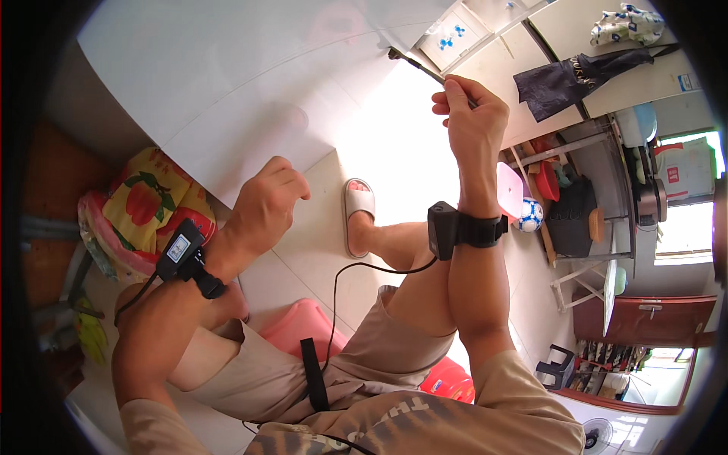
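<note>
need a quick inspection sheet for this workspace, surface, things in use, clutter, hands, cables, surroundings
Surface: large white panel, glossy, with faint reflections
Things in use: thin dark tool; whether its tip touches anything is unclear
Clutter: yellow-and-red bag at left; blue-and-white ball at right
Hands: right hand grips the tool; left hand is curled, its palm hidden
Cables: black cable runs from the right wrist device toward the waist
Surroundings: dark apron, upper right; fan, lower right

The tool (417, 64) is black, the ball (530, 215) blue-patterned white.
</note>
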`<state>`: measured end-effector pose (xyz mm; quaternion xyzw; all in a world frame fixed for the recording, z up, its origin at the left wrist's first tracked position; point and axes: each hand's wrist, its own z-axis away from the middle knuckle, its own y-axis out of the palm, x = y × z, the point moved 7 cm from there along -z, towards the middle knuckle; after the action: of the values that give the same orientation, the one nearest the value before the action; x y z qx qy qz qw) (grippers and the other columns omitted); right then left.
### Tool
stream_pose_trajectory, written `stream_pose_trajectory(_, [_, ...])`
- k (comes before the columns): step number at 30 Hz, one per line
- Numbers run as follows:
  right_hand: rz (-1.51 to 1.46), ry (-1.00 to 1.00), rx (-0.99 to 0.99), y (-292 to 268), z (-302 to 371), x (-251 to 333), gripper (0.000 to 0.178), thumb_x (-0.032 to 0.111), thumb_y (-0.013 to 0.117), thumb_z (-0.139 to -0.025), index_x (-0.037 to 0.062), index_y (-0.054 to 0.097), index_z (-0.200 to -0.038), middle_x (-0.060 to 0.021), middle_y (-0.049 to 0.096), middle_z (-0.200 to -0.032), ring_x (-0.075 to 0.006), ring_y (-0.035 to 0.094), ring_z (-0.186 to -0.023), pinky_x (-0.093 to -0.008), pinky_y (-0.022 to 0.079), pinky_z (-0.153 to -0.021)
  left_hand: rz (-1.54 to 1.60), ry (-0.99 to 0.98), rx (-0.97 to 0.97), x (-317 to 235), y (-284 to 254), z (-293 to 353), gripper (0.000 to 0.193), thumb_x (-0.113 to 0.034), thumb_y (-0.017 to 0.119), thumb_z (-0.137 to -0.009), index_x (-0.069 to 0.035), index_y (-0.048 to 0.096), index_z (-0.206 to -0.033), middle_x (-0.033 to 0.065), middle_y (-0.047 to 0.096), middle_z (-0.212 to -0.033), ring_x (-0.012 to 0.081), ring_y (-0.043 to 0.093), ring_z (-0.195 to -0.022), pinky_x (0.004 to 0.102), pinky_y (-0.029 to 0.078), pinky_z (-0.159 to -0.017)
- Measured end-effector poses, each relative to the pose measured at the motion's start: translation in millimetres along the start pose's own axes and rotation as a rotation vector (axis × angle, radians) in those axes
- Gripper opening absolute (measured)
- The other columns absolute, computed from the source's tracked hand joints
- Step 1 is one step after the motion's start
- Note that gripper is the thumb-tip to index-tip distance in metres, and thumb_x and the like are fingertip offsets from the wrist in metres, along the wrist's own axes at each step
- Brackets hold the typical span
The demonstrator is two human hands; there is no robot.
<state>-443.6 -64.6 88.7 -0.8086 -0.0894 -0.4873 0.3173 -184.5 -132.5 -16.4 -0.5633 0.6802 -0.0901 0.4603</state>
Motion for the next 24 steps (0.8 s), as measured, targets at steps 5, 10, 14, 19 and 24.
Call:
stream_pose_trajectory(5, [0.061, 0.110, 0.166, 20.5, -0.4, -14.2, 0.024, 0.010, 0.060, -0.096, -0.0096, 0.070, -0.106, -0.0138, 0.072, -0.077, -0.0151, 0.068, -0.066, -0.0262, 0.053, -0.063, 0.025, -0.008, 0.060, -1.1, 11.1, 10.4, 0.021, 0.016, 0.059, -0.069, -0.003, 0.062, -0.078, 0.0084, 0.066, -0.081, 0.0295, 0.061, -0.083, 0.0387, 0.052, -0.066])
stream_pose_trajectory(10, [0.024, -0.002, 0.037, 7.7, -6.5, -12.9, 0.024, 0.009, 0.059, -0.096, -0.0094, 0.070, -0.106, -0.0132, 0.071, -0.076, -0.0143, 0.067, -0.065, -0.0266, 0.052, -0.061, 0.017, -0.010, 0.024, -2.9, 7.7, 5.9, 0.021, 0.016, 0.059, -0.069, -0.004, 0.061, -0.076, 0.0079, 0.066, -0.080, 0.0296, 0.061, -0.082, 0.0387, 0.052, -0.066])
stream_pose_trajectory(14, [0.025, 0.030, 0.092, 18.7, -3.6, -13.0, 0.024, 0.009, 0.059, -0.096, -0.0096, 0.070, -0.106, -0.0133, 0.071, -0.076, -0.0137, 0.067, -0.064, -0.0267, 0.052, -0.060, 0.015, -0.010, 0.045, 0.6, 8.5, 11.2, 0.022, 0.017, 0.060, -0.068, -0.003, 0.062, -0.076, 0.0083, 0.066, -0.079, 0.0297, 0.061, -0.082, 0.0391, 0.052, -0.066])
stream_pose_trajectory(19, [0.060, 0.045, 0.094, 15.9, -9.9, -16.9, 0.024, 0.009, 0.059, -0.095, -0.0097, 0.070, -0.107, -0.0133, 0.071, -0.075, -0.0135, 0.066, -0.063, -0.0272, 0.052, -0.060, 0.041, 0.014, 0.020, -1.6, 8.2, 4.3, 0.022, 0.017, 0.059, -0.068, -0.003, 0.062, -0.077, 0.0089, 0.066, -0.079, 0.0298, 0.061, -0.082, 0.0394, 0.051, -0.065])
stream_pose_trajectory(24, [-0.006, -0.017, -0.022, 7.5, -8.9, -15.4, 0.023, 0.008, 0.059, -0.095, -0.0085, 0.070, -0.107, -0.0129, 0.071, -0.075, -0.0147, 0.067, -0.064, -0.0284, 0.053, -0.061, 0.025, -0.008, 0.034, 1.7, 8.0, 7.3, 0.022, 0.017, 0.058, -0.068, -0.003, 0.062, -0.077, 0.0092, 0.066, -0.079, 0.0299, 0.061, -0.081, 0.0393, 0.051, -0.065])
